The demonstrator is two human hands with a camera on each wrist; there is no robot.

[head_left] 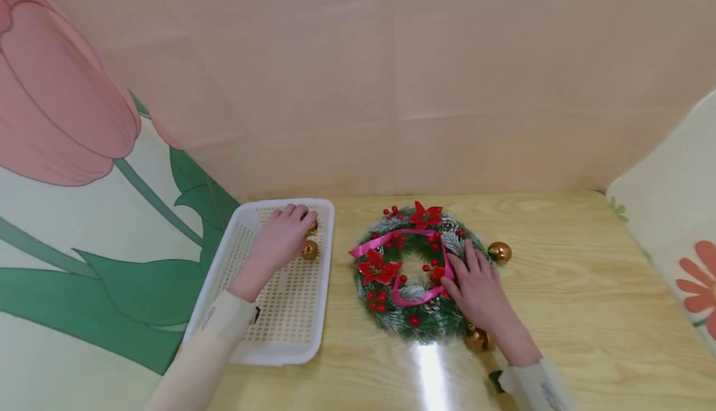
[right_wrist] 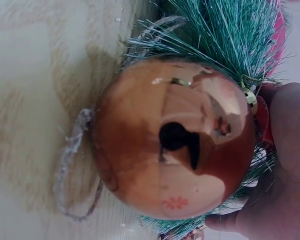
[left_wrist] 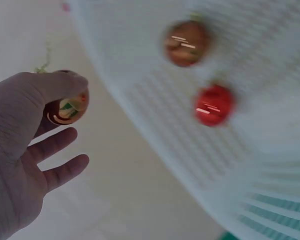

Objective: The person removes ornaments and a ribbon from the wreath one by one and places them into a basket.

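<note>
My left hand [head_left: 282, 237] is above the right side of the white plastic basket [head_left: 329, 274], pinching a shiny copper Christmas ball [left_wrist: 69, 107] between thumb and fingers. A gold cord trails from that ball. Inside the basket lie another copper ball [left_wrist: 187, 43] and a red ball [left_wrist: 214, 105], blurred in the left wrist view. My right hand [head_left: 478, 286] rests on the right side of a green Christmas wreath [head_left: 391, 321], fingers spread over its needles beside a pink ribbon [head_left: 411, 303]. A large copper ball [right_wrist: 175, 137] hangs at the wreath's lower right edge, close to my right wrist.
Red poinsettias [head_left: 378, 267], berries and pinecones decorate the wreath. One more copper ball [head_left: 500, 252] sits at its right edge. Everything stands on a wood-grain table [head_left: 593, 311], with a beige cloth [head_left: 391, 87] behind and a tulip-printed cloth [head_left: 67, 87] on the left.
</note>
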